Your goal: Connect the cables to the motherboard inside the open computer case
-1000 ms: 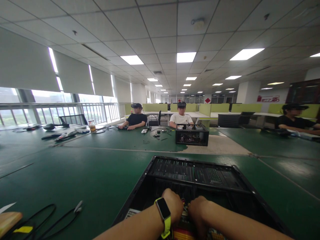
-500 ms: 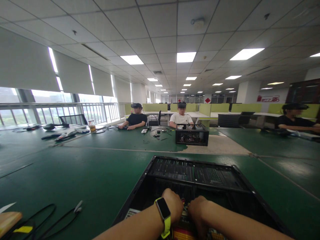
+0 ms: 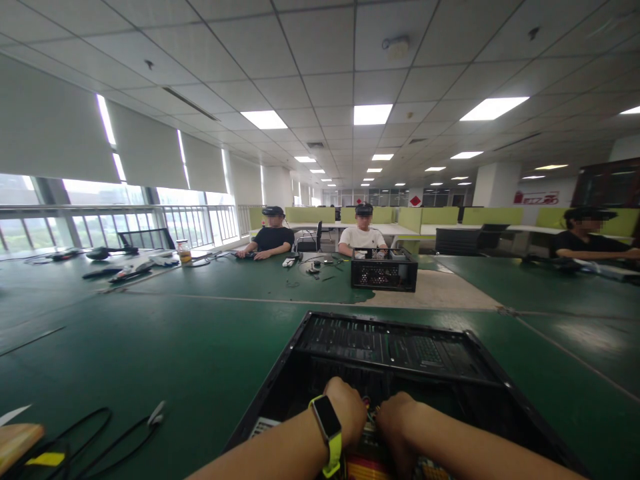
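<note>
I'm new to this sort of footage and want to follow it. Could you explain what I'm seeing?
No machine is at work here: these are a person's bare left hand and right hand, seen from a camera worn on the head. Both reach into an open black case on a green table. Coloured wires show between them; the fingertips are hidden, so what they hold can't be told. A watch is on the left wrist. Also on the table are a second black case, a jar and a grey-ended cable.
</note>
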Demonstrator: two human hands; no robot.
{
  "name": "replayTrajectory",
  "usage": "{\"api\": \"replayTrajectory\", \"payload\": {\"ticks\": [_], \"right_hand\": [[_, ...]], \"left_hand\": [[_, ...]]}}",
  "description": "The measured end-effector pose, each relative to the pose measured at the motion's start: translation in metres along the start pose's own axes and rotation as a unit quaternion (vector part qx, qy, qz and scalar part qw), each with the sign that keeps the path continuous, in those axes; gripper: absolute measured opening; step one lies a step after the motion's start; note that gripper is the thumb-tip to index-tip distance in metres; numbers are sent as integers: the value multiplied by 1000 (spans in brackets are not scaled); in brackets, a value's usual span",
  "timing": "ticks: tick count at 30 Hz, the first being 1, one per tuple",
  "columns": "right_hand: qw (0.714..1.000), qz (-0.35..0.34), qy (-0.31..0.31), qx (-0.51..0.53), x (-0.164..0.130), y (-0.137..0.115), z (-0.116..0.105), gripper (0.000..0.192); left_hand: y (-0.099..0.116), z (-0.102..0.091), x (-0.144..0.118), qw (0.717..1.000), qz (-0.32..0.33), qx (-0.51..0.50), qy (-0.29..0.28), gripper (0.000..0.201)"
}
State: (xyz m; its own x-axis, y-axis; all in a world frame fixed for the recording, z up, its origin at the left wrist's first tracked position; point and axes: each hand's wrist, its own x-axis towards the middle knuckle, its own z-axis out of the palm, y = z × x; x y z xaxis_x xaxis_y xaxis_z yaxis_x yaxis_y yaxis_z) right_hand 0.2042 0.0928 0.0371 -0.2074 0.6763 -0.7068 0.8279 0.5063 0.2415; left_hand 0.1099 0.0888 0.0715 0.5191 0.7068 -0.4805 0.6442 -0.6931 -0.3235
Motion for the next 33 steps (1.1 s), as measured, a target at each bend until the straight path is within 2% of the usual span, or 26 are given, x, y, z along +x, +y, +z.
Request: {"api": "replayTrajectory", "payload": {"ticks": [10,16,22,33], "right_hand": [[1000,6,-6,-8,-11,-1,-6,69],[1000,4,1,-1,-14,-2,-7,70],[1000,3,-2,-10,-11,-2,-6,71],[1000,1,3,-6,-4,-1,-2,69]], "left_hand": [[0,-2,0,1000,3,-1,-13,46],[0,3,3,1000,5,-6,8,39],[0,2,4,1000,3,-2,-4,40],[1,5,6,1000,-2,-3,7,35]]}}
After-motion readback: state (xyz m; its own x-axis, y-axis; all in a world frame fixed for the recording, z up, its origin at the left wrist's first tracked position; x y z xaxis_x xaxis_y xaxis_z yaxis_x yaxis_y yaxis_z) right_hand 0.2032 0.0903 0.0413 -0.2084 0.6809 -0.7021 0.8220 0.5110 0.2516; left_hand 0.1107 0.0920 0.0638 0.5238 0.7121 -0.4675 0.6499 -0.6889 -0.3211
